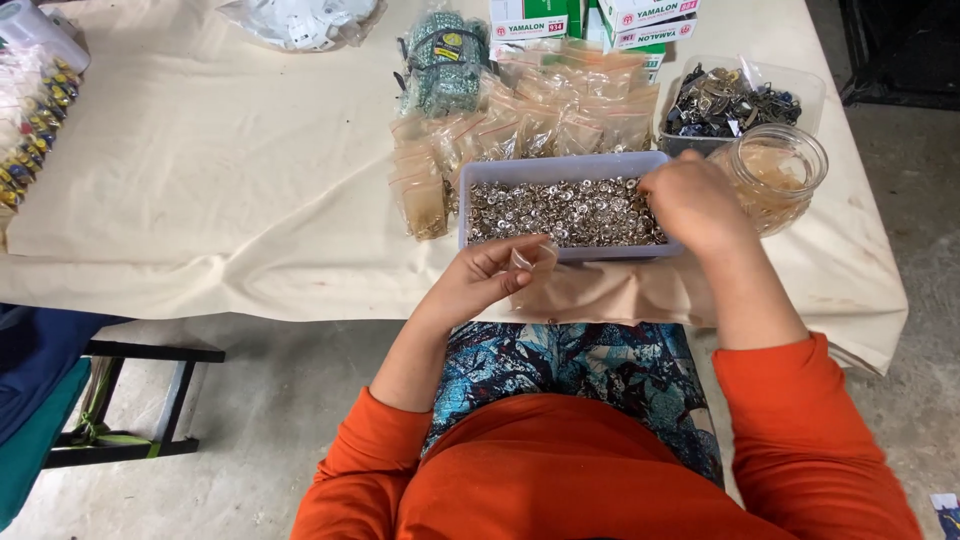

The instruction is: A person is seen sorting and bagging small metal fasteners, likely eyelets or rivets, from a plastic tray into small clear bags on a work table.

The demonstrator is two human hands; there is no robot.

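Note:
A pale lilac plastic tray [510, 172] full of small silvery metal studs sits on the cloth-covered table in front of me. My right hand [693, 200] reaches into the tray's right end, fingers bent down among the studs. In front of the tray's near edge, my left hand [478, 278] holds a small clear plastic bag [530, 268] by its mouth.
Several small filled clear bags [520, 120] lie behind the tray. A glass jar [775, 172] and a clear tub of dark metal parts [735, 100] stand at right. Green-and-white boxes [590, 20] and a beaded bundle [442, 60] lie at the back. A stool [130, 400] stands at left.

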